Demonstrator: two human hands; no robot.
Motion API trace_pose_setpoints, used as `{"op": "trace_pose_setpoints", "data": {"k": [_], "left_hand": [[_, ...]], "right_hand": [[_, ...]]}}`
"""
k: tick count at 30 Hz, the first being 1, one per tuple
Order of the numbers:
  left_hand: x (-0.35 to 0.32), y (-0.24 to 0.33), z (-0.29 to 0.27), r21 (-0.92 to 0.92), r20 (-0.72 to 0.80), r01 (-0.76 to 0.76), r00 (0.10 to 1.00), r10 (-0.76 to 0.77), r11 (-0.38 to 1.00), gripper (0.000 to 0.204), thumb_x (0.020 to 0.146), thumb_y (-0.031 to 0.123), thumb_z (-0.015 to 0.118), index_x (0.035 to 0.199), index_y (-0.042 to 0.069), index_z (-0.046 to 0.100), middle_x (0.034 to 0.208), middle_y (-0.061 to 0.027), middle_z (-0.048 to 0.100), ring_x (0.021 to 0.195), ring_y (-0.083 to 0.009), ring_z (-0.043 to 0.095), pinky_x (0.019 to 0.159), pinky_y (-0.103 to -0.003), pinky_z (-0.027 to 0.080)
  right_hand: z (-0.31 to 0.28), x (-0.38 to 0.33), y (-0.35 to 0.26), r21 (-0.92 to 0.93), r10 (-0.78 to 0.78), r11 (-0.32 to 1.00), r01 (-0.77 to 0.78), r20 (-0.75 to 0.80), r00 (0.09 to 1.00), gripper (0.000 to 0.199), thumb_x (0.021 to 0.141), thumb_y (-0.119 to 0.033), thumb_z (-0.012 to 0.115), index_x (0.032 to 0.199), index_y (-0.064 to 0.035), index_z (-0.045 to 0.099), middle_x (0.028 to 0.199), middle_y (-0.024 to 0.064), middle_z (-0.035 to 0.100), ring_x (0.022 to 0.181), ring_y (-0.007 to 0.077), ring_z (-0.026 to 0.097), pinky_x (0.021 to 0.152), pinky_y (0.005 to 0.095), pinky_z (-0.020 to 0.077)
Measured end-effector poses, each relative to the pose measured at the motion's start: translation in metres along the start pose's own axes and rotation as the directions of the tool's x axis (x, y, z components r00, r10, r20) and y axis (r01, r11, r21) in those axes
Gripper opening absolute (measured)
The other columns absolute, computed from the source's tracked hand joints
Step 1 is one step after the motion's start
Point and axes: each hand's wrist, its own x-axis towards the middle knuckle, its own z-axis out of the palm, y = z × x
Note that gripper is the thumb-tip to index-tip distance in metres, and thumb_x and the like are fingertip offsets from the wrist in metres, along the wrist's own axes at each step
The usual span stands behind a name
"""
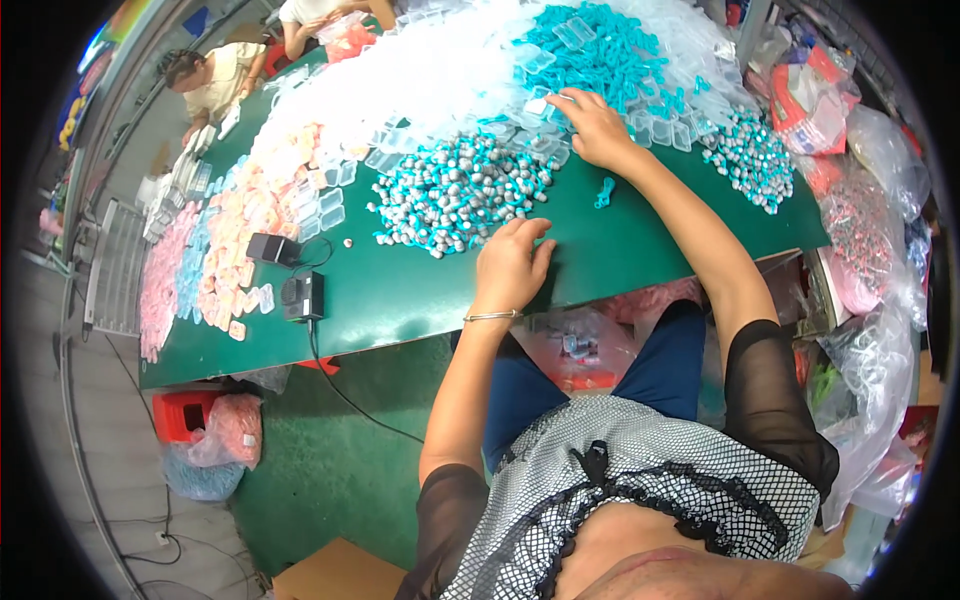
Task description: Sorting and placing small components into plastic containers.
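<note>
My left hand (511, 262) is at the near edge of a heap of small grey-and-teal pieces (450, 190). Its fingers are bent, the thumb stands apart, and I see nothing held in it. Farther right, my right hand (600, 130) reaches over the table with its fingers apart. Its fingertips are beside small clear plastic boxes (538, 106) at the edge of a big clear heap; whether they touch one I cannot tell. Beyond it rises a pile of teal plastic pieces (590, 50). One loose teal piece (604, 193) lies on the green table (400, 300) below my right wrist.
A second grey-and-teal heap (750, 160) is at the right. Peach and pink pieces (255, 215) cover the left side, near two black boxes (303, 297) with a trailing cable. Plastic bags (850, 230) crowd the right edge. Two people (220, 85) sit at the far left.
</note>
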Motion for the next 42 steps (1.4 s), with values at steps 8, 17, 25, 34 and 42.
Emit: {"op": "trace_pose_setpoints", "data": {"k": [8,17,25,34,42], "left_hand": [[0.016,-0.021,-0.002,-0.007,-0.009,0.026,1.0,-0.026,1.0,0.02,0.079,0.009,0.07,0.099,0.005,0.068,0.087,-0.0107,0.065,0.072,-0.0234,0.065,0.065,-0.033,0.052],[0.057,-0.006,0.046,-0.04,-0.155,-0.149,0.978,0.141,0.988,0.043,0.076,0.007,0.07,0.117,0.006,0.057,0.108,-0.0131,0.059,0.098,-0.0312,0.057,0.083,-0.039,0.048],[0.041,-0.012,0.036,0.157,-0.121,-0.258,0.953,0.277,0.953,0.031,0.076,0.007,0.068,0.106,0.008,0.062,0.099,-0.0101,0.062,0.089,-0.0301,0.057,0.076,-0.039,0.048],[-0.012,-0.021,-0.008,0.169,-0.052,-0.326,0.939,0.339,0.93,0.022,0.074,0.013,0.071,0.094,0.008,0.064,0.092,-0.0064,0.062,0.081,-0.0275,0.058,0.072,-0.04,0.048],[0.019,-0.153,-0.123,0.442,-0.458,0.216,0.889,0.012,0.87,0.035,0.073,0.01,0.068,0.108,0.008,0.061,0.105,-0.0159,0.062,0.093,-0.0354,0.057,0.079,-0.044,0.048]], "right_hand": [[0.016,0.016,0.009,-0.264,-0.007,0.961,0.078,0.261,0.965,0.06,0.072,0.0,0.061,0.127,-0.0229,0.055,0.139,0.0118,0.044,0.117,0.033,0.049,0.091,0.0513,0.0397],[-0.032,-0.051,-0.011,0.076,0.07,0.994,-0.073,0.038,0.997,0.036,0.082,-0.019,0.061,0.117,-0.0063,0.06,0.12,0.0172,0.058,0.111,0.0355,0.054,0.095,0.0426,0.044],[-0.054,-0.077,-0.051,0.459,-0.048,0.88,-0.124,0.344,0.938,0.035,0.085,-0.017,0.063,0.114,0.0019,0.06,0.11,0.018,0.062,0.099,0.0319,0.061,0.086,0.0384,0.049],[-0.039,-0.076,-0.074,0.356,-0.335,0.919,0.168,0.484,0.808,0.054,0.07,-0.029,0.077,0.115,-0.0062,0.058,0.119,0.0126,0.057,0.11,0.031,0.054,0.092,0.0416,0.0439],[-0.03,-0.092,-0.079,0.334,-0.237,0.936,0.108,0.376,0.896,0.055,0.075,-0.028,0.069,0.123,-0.0062,0.053,0.125,0.0159,0.052,0.115,0.0348,0.049,0.098,0.0451,0.0361]]}}
